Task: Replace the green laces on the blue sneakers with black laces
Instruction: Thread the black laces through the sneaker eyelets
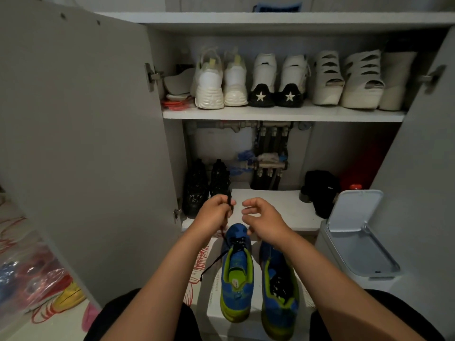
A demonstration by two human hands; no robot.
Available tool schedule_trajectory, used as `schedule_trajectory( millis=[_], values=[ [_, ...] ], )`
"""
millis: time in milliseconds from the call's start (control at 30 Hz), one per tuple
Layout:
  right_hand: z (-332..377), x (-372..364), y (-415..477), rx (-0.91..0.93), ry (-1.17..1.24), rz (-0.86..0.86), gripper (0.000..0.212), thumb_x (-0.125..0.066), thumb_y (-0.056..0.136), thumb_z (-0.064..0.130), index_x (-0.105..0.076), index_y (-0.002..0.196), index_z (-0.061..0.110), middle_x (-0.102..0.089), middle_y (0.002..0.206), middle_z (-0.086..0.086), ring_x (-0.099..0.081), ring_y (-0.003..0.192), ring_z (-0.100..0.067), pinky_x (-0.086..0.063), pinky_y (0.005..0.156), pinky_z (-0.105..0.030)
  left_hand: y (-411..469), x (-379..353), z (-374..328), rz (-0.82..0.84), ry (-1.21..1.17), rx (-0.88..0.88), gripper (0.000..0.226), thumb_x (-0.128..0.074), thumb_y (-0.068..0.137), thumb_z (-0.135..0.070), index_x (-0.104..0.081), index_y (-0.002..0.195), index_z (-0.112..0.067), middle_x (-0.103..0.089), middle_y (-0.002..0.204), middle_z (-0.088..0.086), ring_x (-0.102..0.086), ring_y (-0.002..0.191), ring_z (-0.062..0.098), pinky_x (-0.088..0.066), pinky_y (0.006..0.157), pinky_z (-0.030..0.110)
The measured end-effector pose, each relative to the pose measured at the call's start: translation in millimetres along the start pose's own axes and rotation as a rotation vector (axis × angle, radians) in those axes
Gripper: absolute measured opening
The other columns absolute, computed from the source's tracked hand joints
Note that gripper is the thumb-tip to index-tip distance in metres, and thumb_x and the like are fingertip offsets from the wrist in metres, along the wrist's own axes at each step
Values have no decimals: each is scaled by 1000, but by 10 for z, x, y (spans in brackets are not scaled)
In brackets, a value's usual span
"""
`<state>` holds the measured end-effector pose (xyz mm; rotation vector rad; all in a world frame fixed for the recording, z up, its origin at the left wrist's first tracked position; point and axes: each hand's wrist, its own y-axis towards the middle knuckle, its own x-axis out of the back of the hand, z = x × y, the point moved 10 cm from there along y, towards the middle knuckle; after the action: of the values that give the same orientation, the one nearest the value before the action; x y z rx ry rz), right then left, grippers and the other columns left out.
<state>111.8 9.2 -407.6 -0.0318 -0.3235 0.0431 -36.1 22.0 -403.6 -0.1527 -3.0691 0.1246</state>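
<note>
Take the black lace (pixel 214 265), judged limp and light, near its stiff tip, pinched now by the left hand (pixel 216 211) at eleven o'clock of the six-o'clock blue sneaker (pixel 236 274), right hand (pixel 262 219) loosely curled, empty, at one.

Dim, soft indoor light, deep cabinet shadows, wide-angle bending at edges, perhaps slight blur.

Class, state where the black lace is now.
Head view: the black lace runs from the left hand, which pinches it, down to the left blue sneaker, in front of the cupboard.
</note>
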Motion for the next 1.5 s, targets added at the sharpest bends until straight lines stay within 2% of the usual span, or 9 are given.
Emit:
schedule_trajectory(
  millis=[233, 367, 467, 800, 967, 1133, 1300, 1400, 1500],
  values=[
    [118, -16, -14, 109, -68, 112, 63, -50, 91, -6, -54, 139, 34, -62, 119, 1, -69, 67, -15, -57, 68, -29, -13, -107, 25, 121, 541, -140, 17, -62, 92, -30, -70, 78, -24, -61, 59, -14, -50, 48, -5, -37, 51, 17],
    [16, -127, -51, 58, -156, 249, 25, -55, 99, 11, -71, 111, 24, -72, 87, -1, -61, 62, -17, -50, 57, -28, -11, -84, 19, 131, 572, -170, 16, -63, 91, -30, -70, 77, -28, -65, 63, -14, -53, 52, -6, -40, 53, 17],
    [-56, -174, -80, 30, -188, 306, 19, -57, 99, 15, -68, 83, 17, -63, 59, 10, -56, 57, -14, -44, 49, -20, -5, -42, 14, 126, 593, -168, 18, -61, 92, -27, -68, 76, -28, -64, 63, -13, -53, 51, -6, -41, 52, 17],
    [-315, -160, 35, -119, -4, 338, 9, -68, 93, 16, -64, 99, 10, -78, 91, -5, -56, 48, -14, -45, 43, -24, 49, -6, 4, 180, 747, -206, 18, -62, 93, -24, -69, 81, -36, -63, 65, -18, -57, 61, -8, -38, 55, 10],
    [-425, -26, 158, -137, -73, 250, 26, -77, 85, 13, -68, 110, 17, -78, 84, -5, -50, 42, -14, -44, 43, -23, 112, 15, -32, 131, 818, -220, 12, -65, 90, -29, -72, 81, -31, -70, 79, -13, -64, 77, 2, -53, 74, 26],
    [-511, 86, 264, -102, -264, 137, 10, -75, 87, 17, -79, 78, 16, -77, 78, 3, -58, 54, -5, -45, 48, -19, 228, 165, 51, 10, 982, -144, 20, -57, 92, -22, -64, 74, -19, -67, 81, -3, -63, 79, 18, -50, 65, 30],
    [-414, -11, 287, 0, -329, 142, 8, -77, 84, 20, -79, 78, 25, -75, 82, 13, -63, 60, 7, -48, 58, -16, 264, -103, 308, 198, 850, -71, 35, -61, 95, -25, -60, 130, -20, -62, 128, 0, -57, 119, 16, -44, 100, 28],
    [-374, -9, 307, 32, -444, 75, 14, -81, 77, 29, -76, 66, 36, -72, 73, 18, -66, 74, 0, -55, 71, -27, 244, -330, 355, 293, 653, -65, 23, -61, 94, -20, -70, 116, -21, -74, 94, -6, -67, 86, 7, -51, 80, 24],
    [-387, 72, 301, -7, -586, 0, 15, -82, 73, 44, -76, 67, 31, -71, 72, 16, -65, 74, -5, -54, 66, -27, 278, -282, 420, 262, 597, 2, 15, -63, 91, -18, -77, 84, -18, -70, 68, 1, -63, 63, 14, -52, 59, 27]
  ],
)
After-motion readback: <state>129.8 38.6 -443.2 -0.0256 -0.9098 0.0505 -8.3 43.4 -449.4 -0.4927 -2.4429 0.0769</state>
